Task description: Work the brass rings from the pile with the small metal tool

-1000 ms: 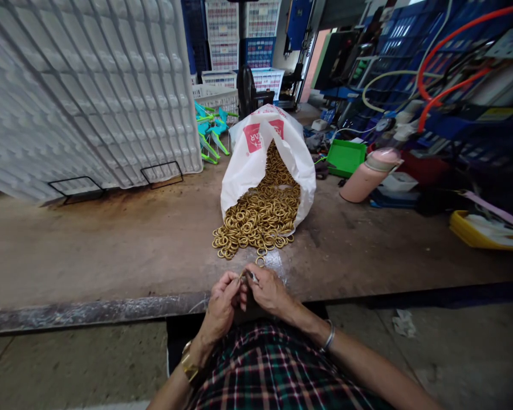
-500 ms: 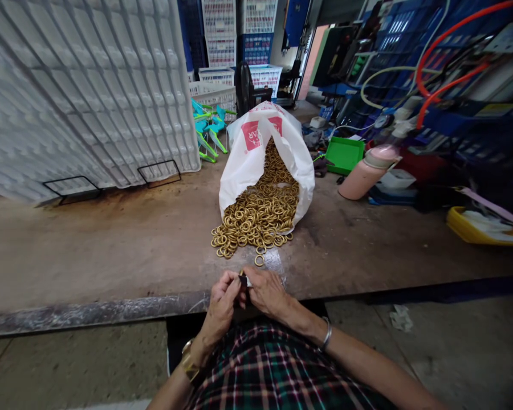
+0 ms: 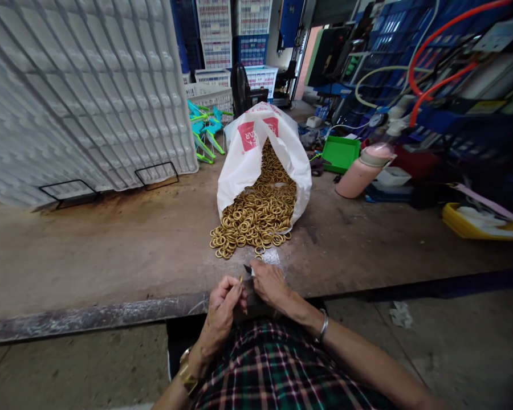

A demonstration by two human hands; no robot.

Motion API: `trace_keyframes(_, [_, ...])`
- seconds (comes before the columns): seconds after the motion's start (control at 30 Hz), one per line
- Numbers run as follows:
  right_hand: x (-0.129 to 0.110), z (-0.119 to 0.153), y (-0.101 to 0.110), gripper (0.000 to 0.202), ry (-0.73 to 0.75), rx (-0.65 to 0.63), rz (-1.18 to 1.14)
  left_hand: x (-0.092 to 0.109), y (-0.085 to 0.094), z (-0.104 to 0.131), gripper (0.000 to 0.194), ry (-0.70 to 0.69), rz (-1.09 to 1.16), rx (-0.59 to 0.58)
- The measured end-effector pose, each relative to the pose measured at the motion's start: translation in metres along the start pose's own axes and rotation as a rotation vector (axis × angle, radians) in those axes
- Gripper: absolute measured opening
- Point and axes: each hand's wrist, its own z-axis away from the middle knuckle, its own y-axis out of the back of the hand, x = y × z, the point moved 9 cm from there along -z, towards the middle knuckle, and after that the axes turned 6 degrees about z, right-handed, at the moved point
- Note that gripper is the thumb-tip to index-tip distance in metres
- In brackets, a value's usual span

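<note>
Left hand [image 3: 222, 300] pinching gold ring [image 3: 240, 279], white bag [image 3: 239, 171] (red label [image 3: 247, 136]: "AR")

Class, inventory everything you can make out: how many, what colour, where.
Bag: one, white and red, centre
Rings: uncountable, gold, spilling from bag
Table: one, brown, beneath bag
Ribbed panels: unclear count, white, left
Wire stands: two, black, panels' foot
Crates: several, white and blue, background
Bottle: one, pink, right
Green tray: one, green, behind bottle
Yellow tray: one, yellow, far right
Left hand: one, bare, near edge, pinching ring
Right hand: one, bare, near edge, holding dark-tipped item
Rest: cluttered, unclear
</note>
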Motion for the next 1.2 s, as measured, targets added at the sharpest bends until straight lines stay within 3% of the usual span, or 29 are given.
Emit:
trace_keyframes(0.13, [-0.004,0.004,0.004,0.024,0.097,0.075,-0.090,0.001,-0.003,-0.001,0.026,-0.001,0.066,-0.010])
trace_keyframes(0.3, [-0.018,0.013,0.004,0.019,0.142,0.046,-0.121,-0.001,0.002,-0.004,0.025,-0.015,0.034,0.001])
trace_keyframes(0.7, [-0.023,0.014,0.004,0.022,0.115,-0.058,-0.053,-0.002,0.001,-0.002,0.030,0.031,-0.086,0.012])
trace_keyframes(0.87, [-0.021,0.011,0.002,0.022,0.051,-0.099,0.000,0.004,0.003,0.000,0.030,-0.021,-0.199,0.023])
trace_keyframes(1.03, [0.001,0.004,0.004,0.026,-0.042,-0.108,0.009,0.009,-0.009,0.011,0.025,-0.045,-0.209,-0.087])
trace_keyframes(1.1, [0.017,0.000,0.011,0.028,-0.085,-0.033,-0.024,0.007,-0.012,0.013,0.024,-0.004,-0.080,-0.112])
trace_keyframes(1.2, [0.038,-0.004,0.020,0.028,-0.138,0.119,-0.079,0.001,-0.006,0.007,0.025,0.065,0.153,-0.015])
